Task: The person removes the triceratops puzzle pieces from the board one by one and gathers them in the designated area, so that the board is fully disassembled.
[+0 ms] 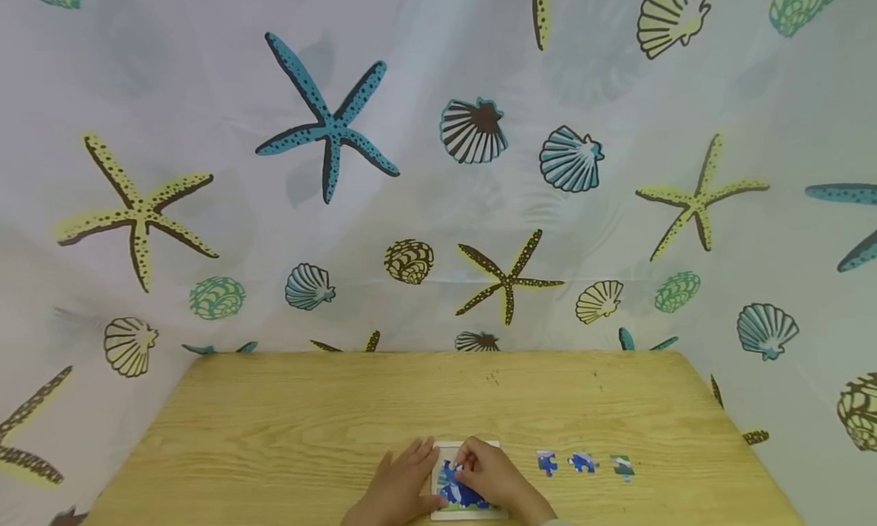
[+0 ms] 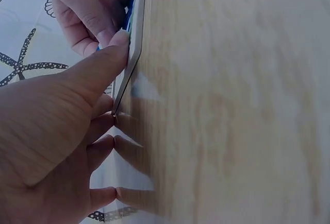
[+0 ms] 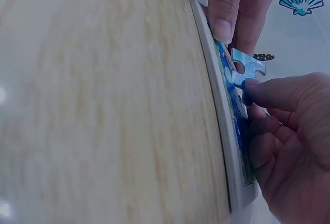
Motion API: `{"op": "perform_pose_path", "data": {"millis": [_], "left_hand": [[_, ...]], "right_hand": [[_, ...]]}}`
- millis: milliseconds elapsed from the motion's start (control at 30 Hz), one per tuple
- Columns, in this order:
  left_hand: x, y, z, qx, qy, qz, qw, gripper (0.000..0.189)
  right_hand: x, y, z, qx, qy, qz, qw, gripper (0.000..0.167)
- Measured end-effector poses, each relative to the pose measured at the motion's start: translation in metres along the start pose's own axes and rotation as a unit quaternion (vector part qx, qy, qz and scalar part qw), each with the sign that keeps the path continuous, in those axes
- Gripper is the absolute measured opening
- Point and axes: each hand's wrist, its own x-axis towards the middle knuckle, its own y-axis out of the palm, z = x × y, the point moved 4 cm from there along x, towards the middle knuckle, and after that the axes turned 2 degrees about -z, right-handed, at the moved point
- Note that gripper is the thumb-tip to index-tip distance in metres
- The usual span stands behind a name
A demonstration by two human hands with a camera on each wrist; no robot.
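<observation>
A small jigsaw puzzle tray (image 1: 469, 515) with a pale rim lies near the table's front edge, partly filled with a blue picture. My left hand (image 1: 400, 484) rests along its left side. The thumb (image 2: 105, 62) presses on the tray's border, while the other fingertips touch the tabletop. Over the tray, my right hand (image 1: 495, 476) pinches a blue puzzle piece (image 3: 247, 68) between thumb and fingers. This piece is tilted up above the picture in the right wrist view. My hands hide part of the tray.
Three loose puzzle pieces lie in a row right of the tray: a left one (image 1: 546, 462), a middle one (image 1: 582, 463) and a right one (image 1: 622, 466). Around the wooden table (image 1: 308, 412) hangs a white cloth (image 1: 411, 206) printed with starfish and shells.
</observation>
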Motion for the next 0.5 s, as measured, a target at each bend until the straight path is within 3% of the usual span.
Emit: {"op": "perform_pose_path", "data": {"millis": [167,300,400,500], "left_hand": [[0.001,0.001,0.0,-0.006,-0.002,0.002,1.0,0.077],[-0.001,0.001,-0.002,-0.005,0.002,0.006,1.0,0.077],[-0.001,-0.001,-0.004,-0.002,0.003,0.007,1.0,0.077],[-0.002,-0.002,-0.003,0.002,0.012,-0.004,0.9999,0.077]], "right_hand": [[-0.003,-0.003,0.002,0.014,0.004,-0.019,0.9997,0.011],[-0.009,-0.01,0.001,0.074,0.013,-0.029,0.9968,0.006],[-0.019,-0.026,0.001,0.103,0.021,-0.044,0.9935,0.007],[-0.031,-0.049,-0.005,0.095,0.029,-0.052,0.9937,0.01]]}}
